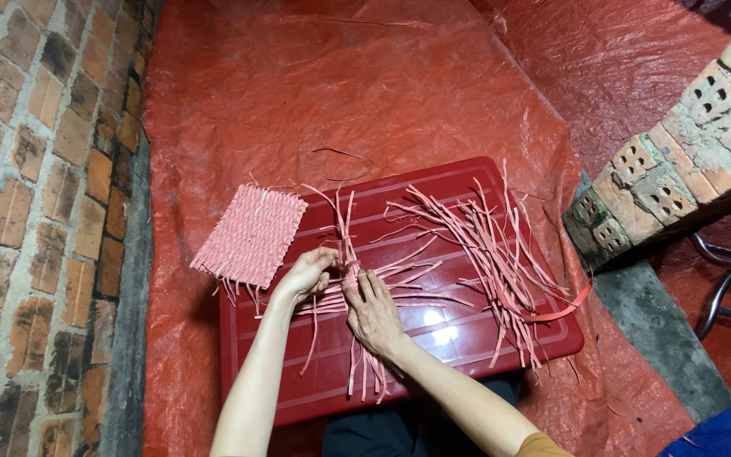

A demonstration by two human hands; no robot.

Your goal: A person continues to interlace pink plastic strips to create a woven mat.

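Head view, strips: the pink strips (357, 292) you're working lie right under both your hands, on the red lid (433, 334).
Long axis: the upright strips run straight away from you, from just past your fingertips down to the lid's near edge; a second set crosses them side to side, so the crossing point sits between your two hands.
Left hand: your left hand (305, 275) pinches the crossing from its left side, fingers closed on the strips.
Right hand: your right hand (374, 313) lies flat on top of the strips, fingers stretched forward and pressing down, not clenched.
Nearer hand: both touch the bundle; your left fingertips sit closest to the crossing itself.
Look of the strips: thin, flat, pale pink, slightly curled at the ends, loosely fanned.
Spare pile: a loose heap of strips (492, 250) lies to the right of your right hand, apart from it.
Woven piece: a small finished pink mat (251, 235) rests just beyond your left hand, hanging over the lid's left edge.
Around you: red tarp (365, 93) underneath, brick wall (35, 195) past your left arm.
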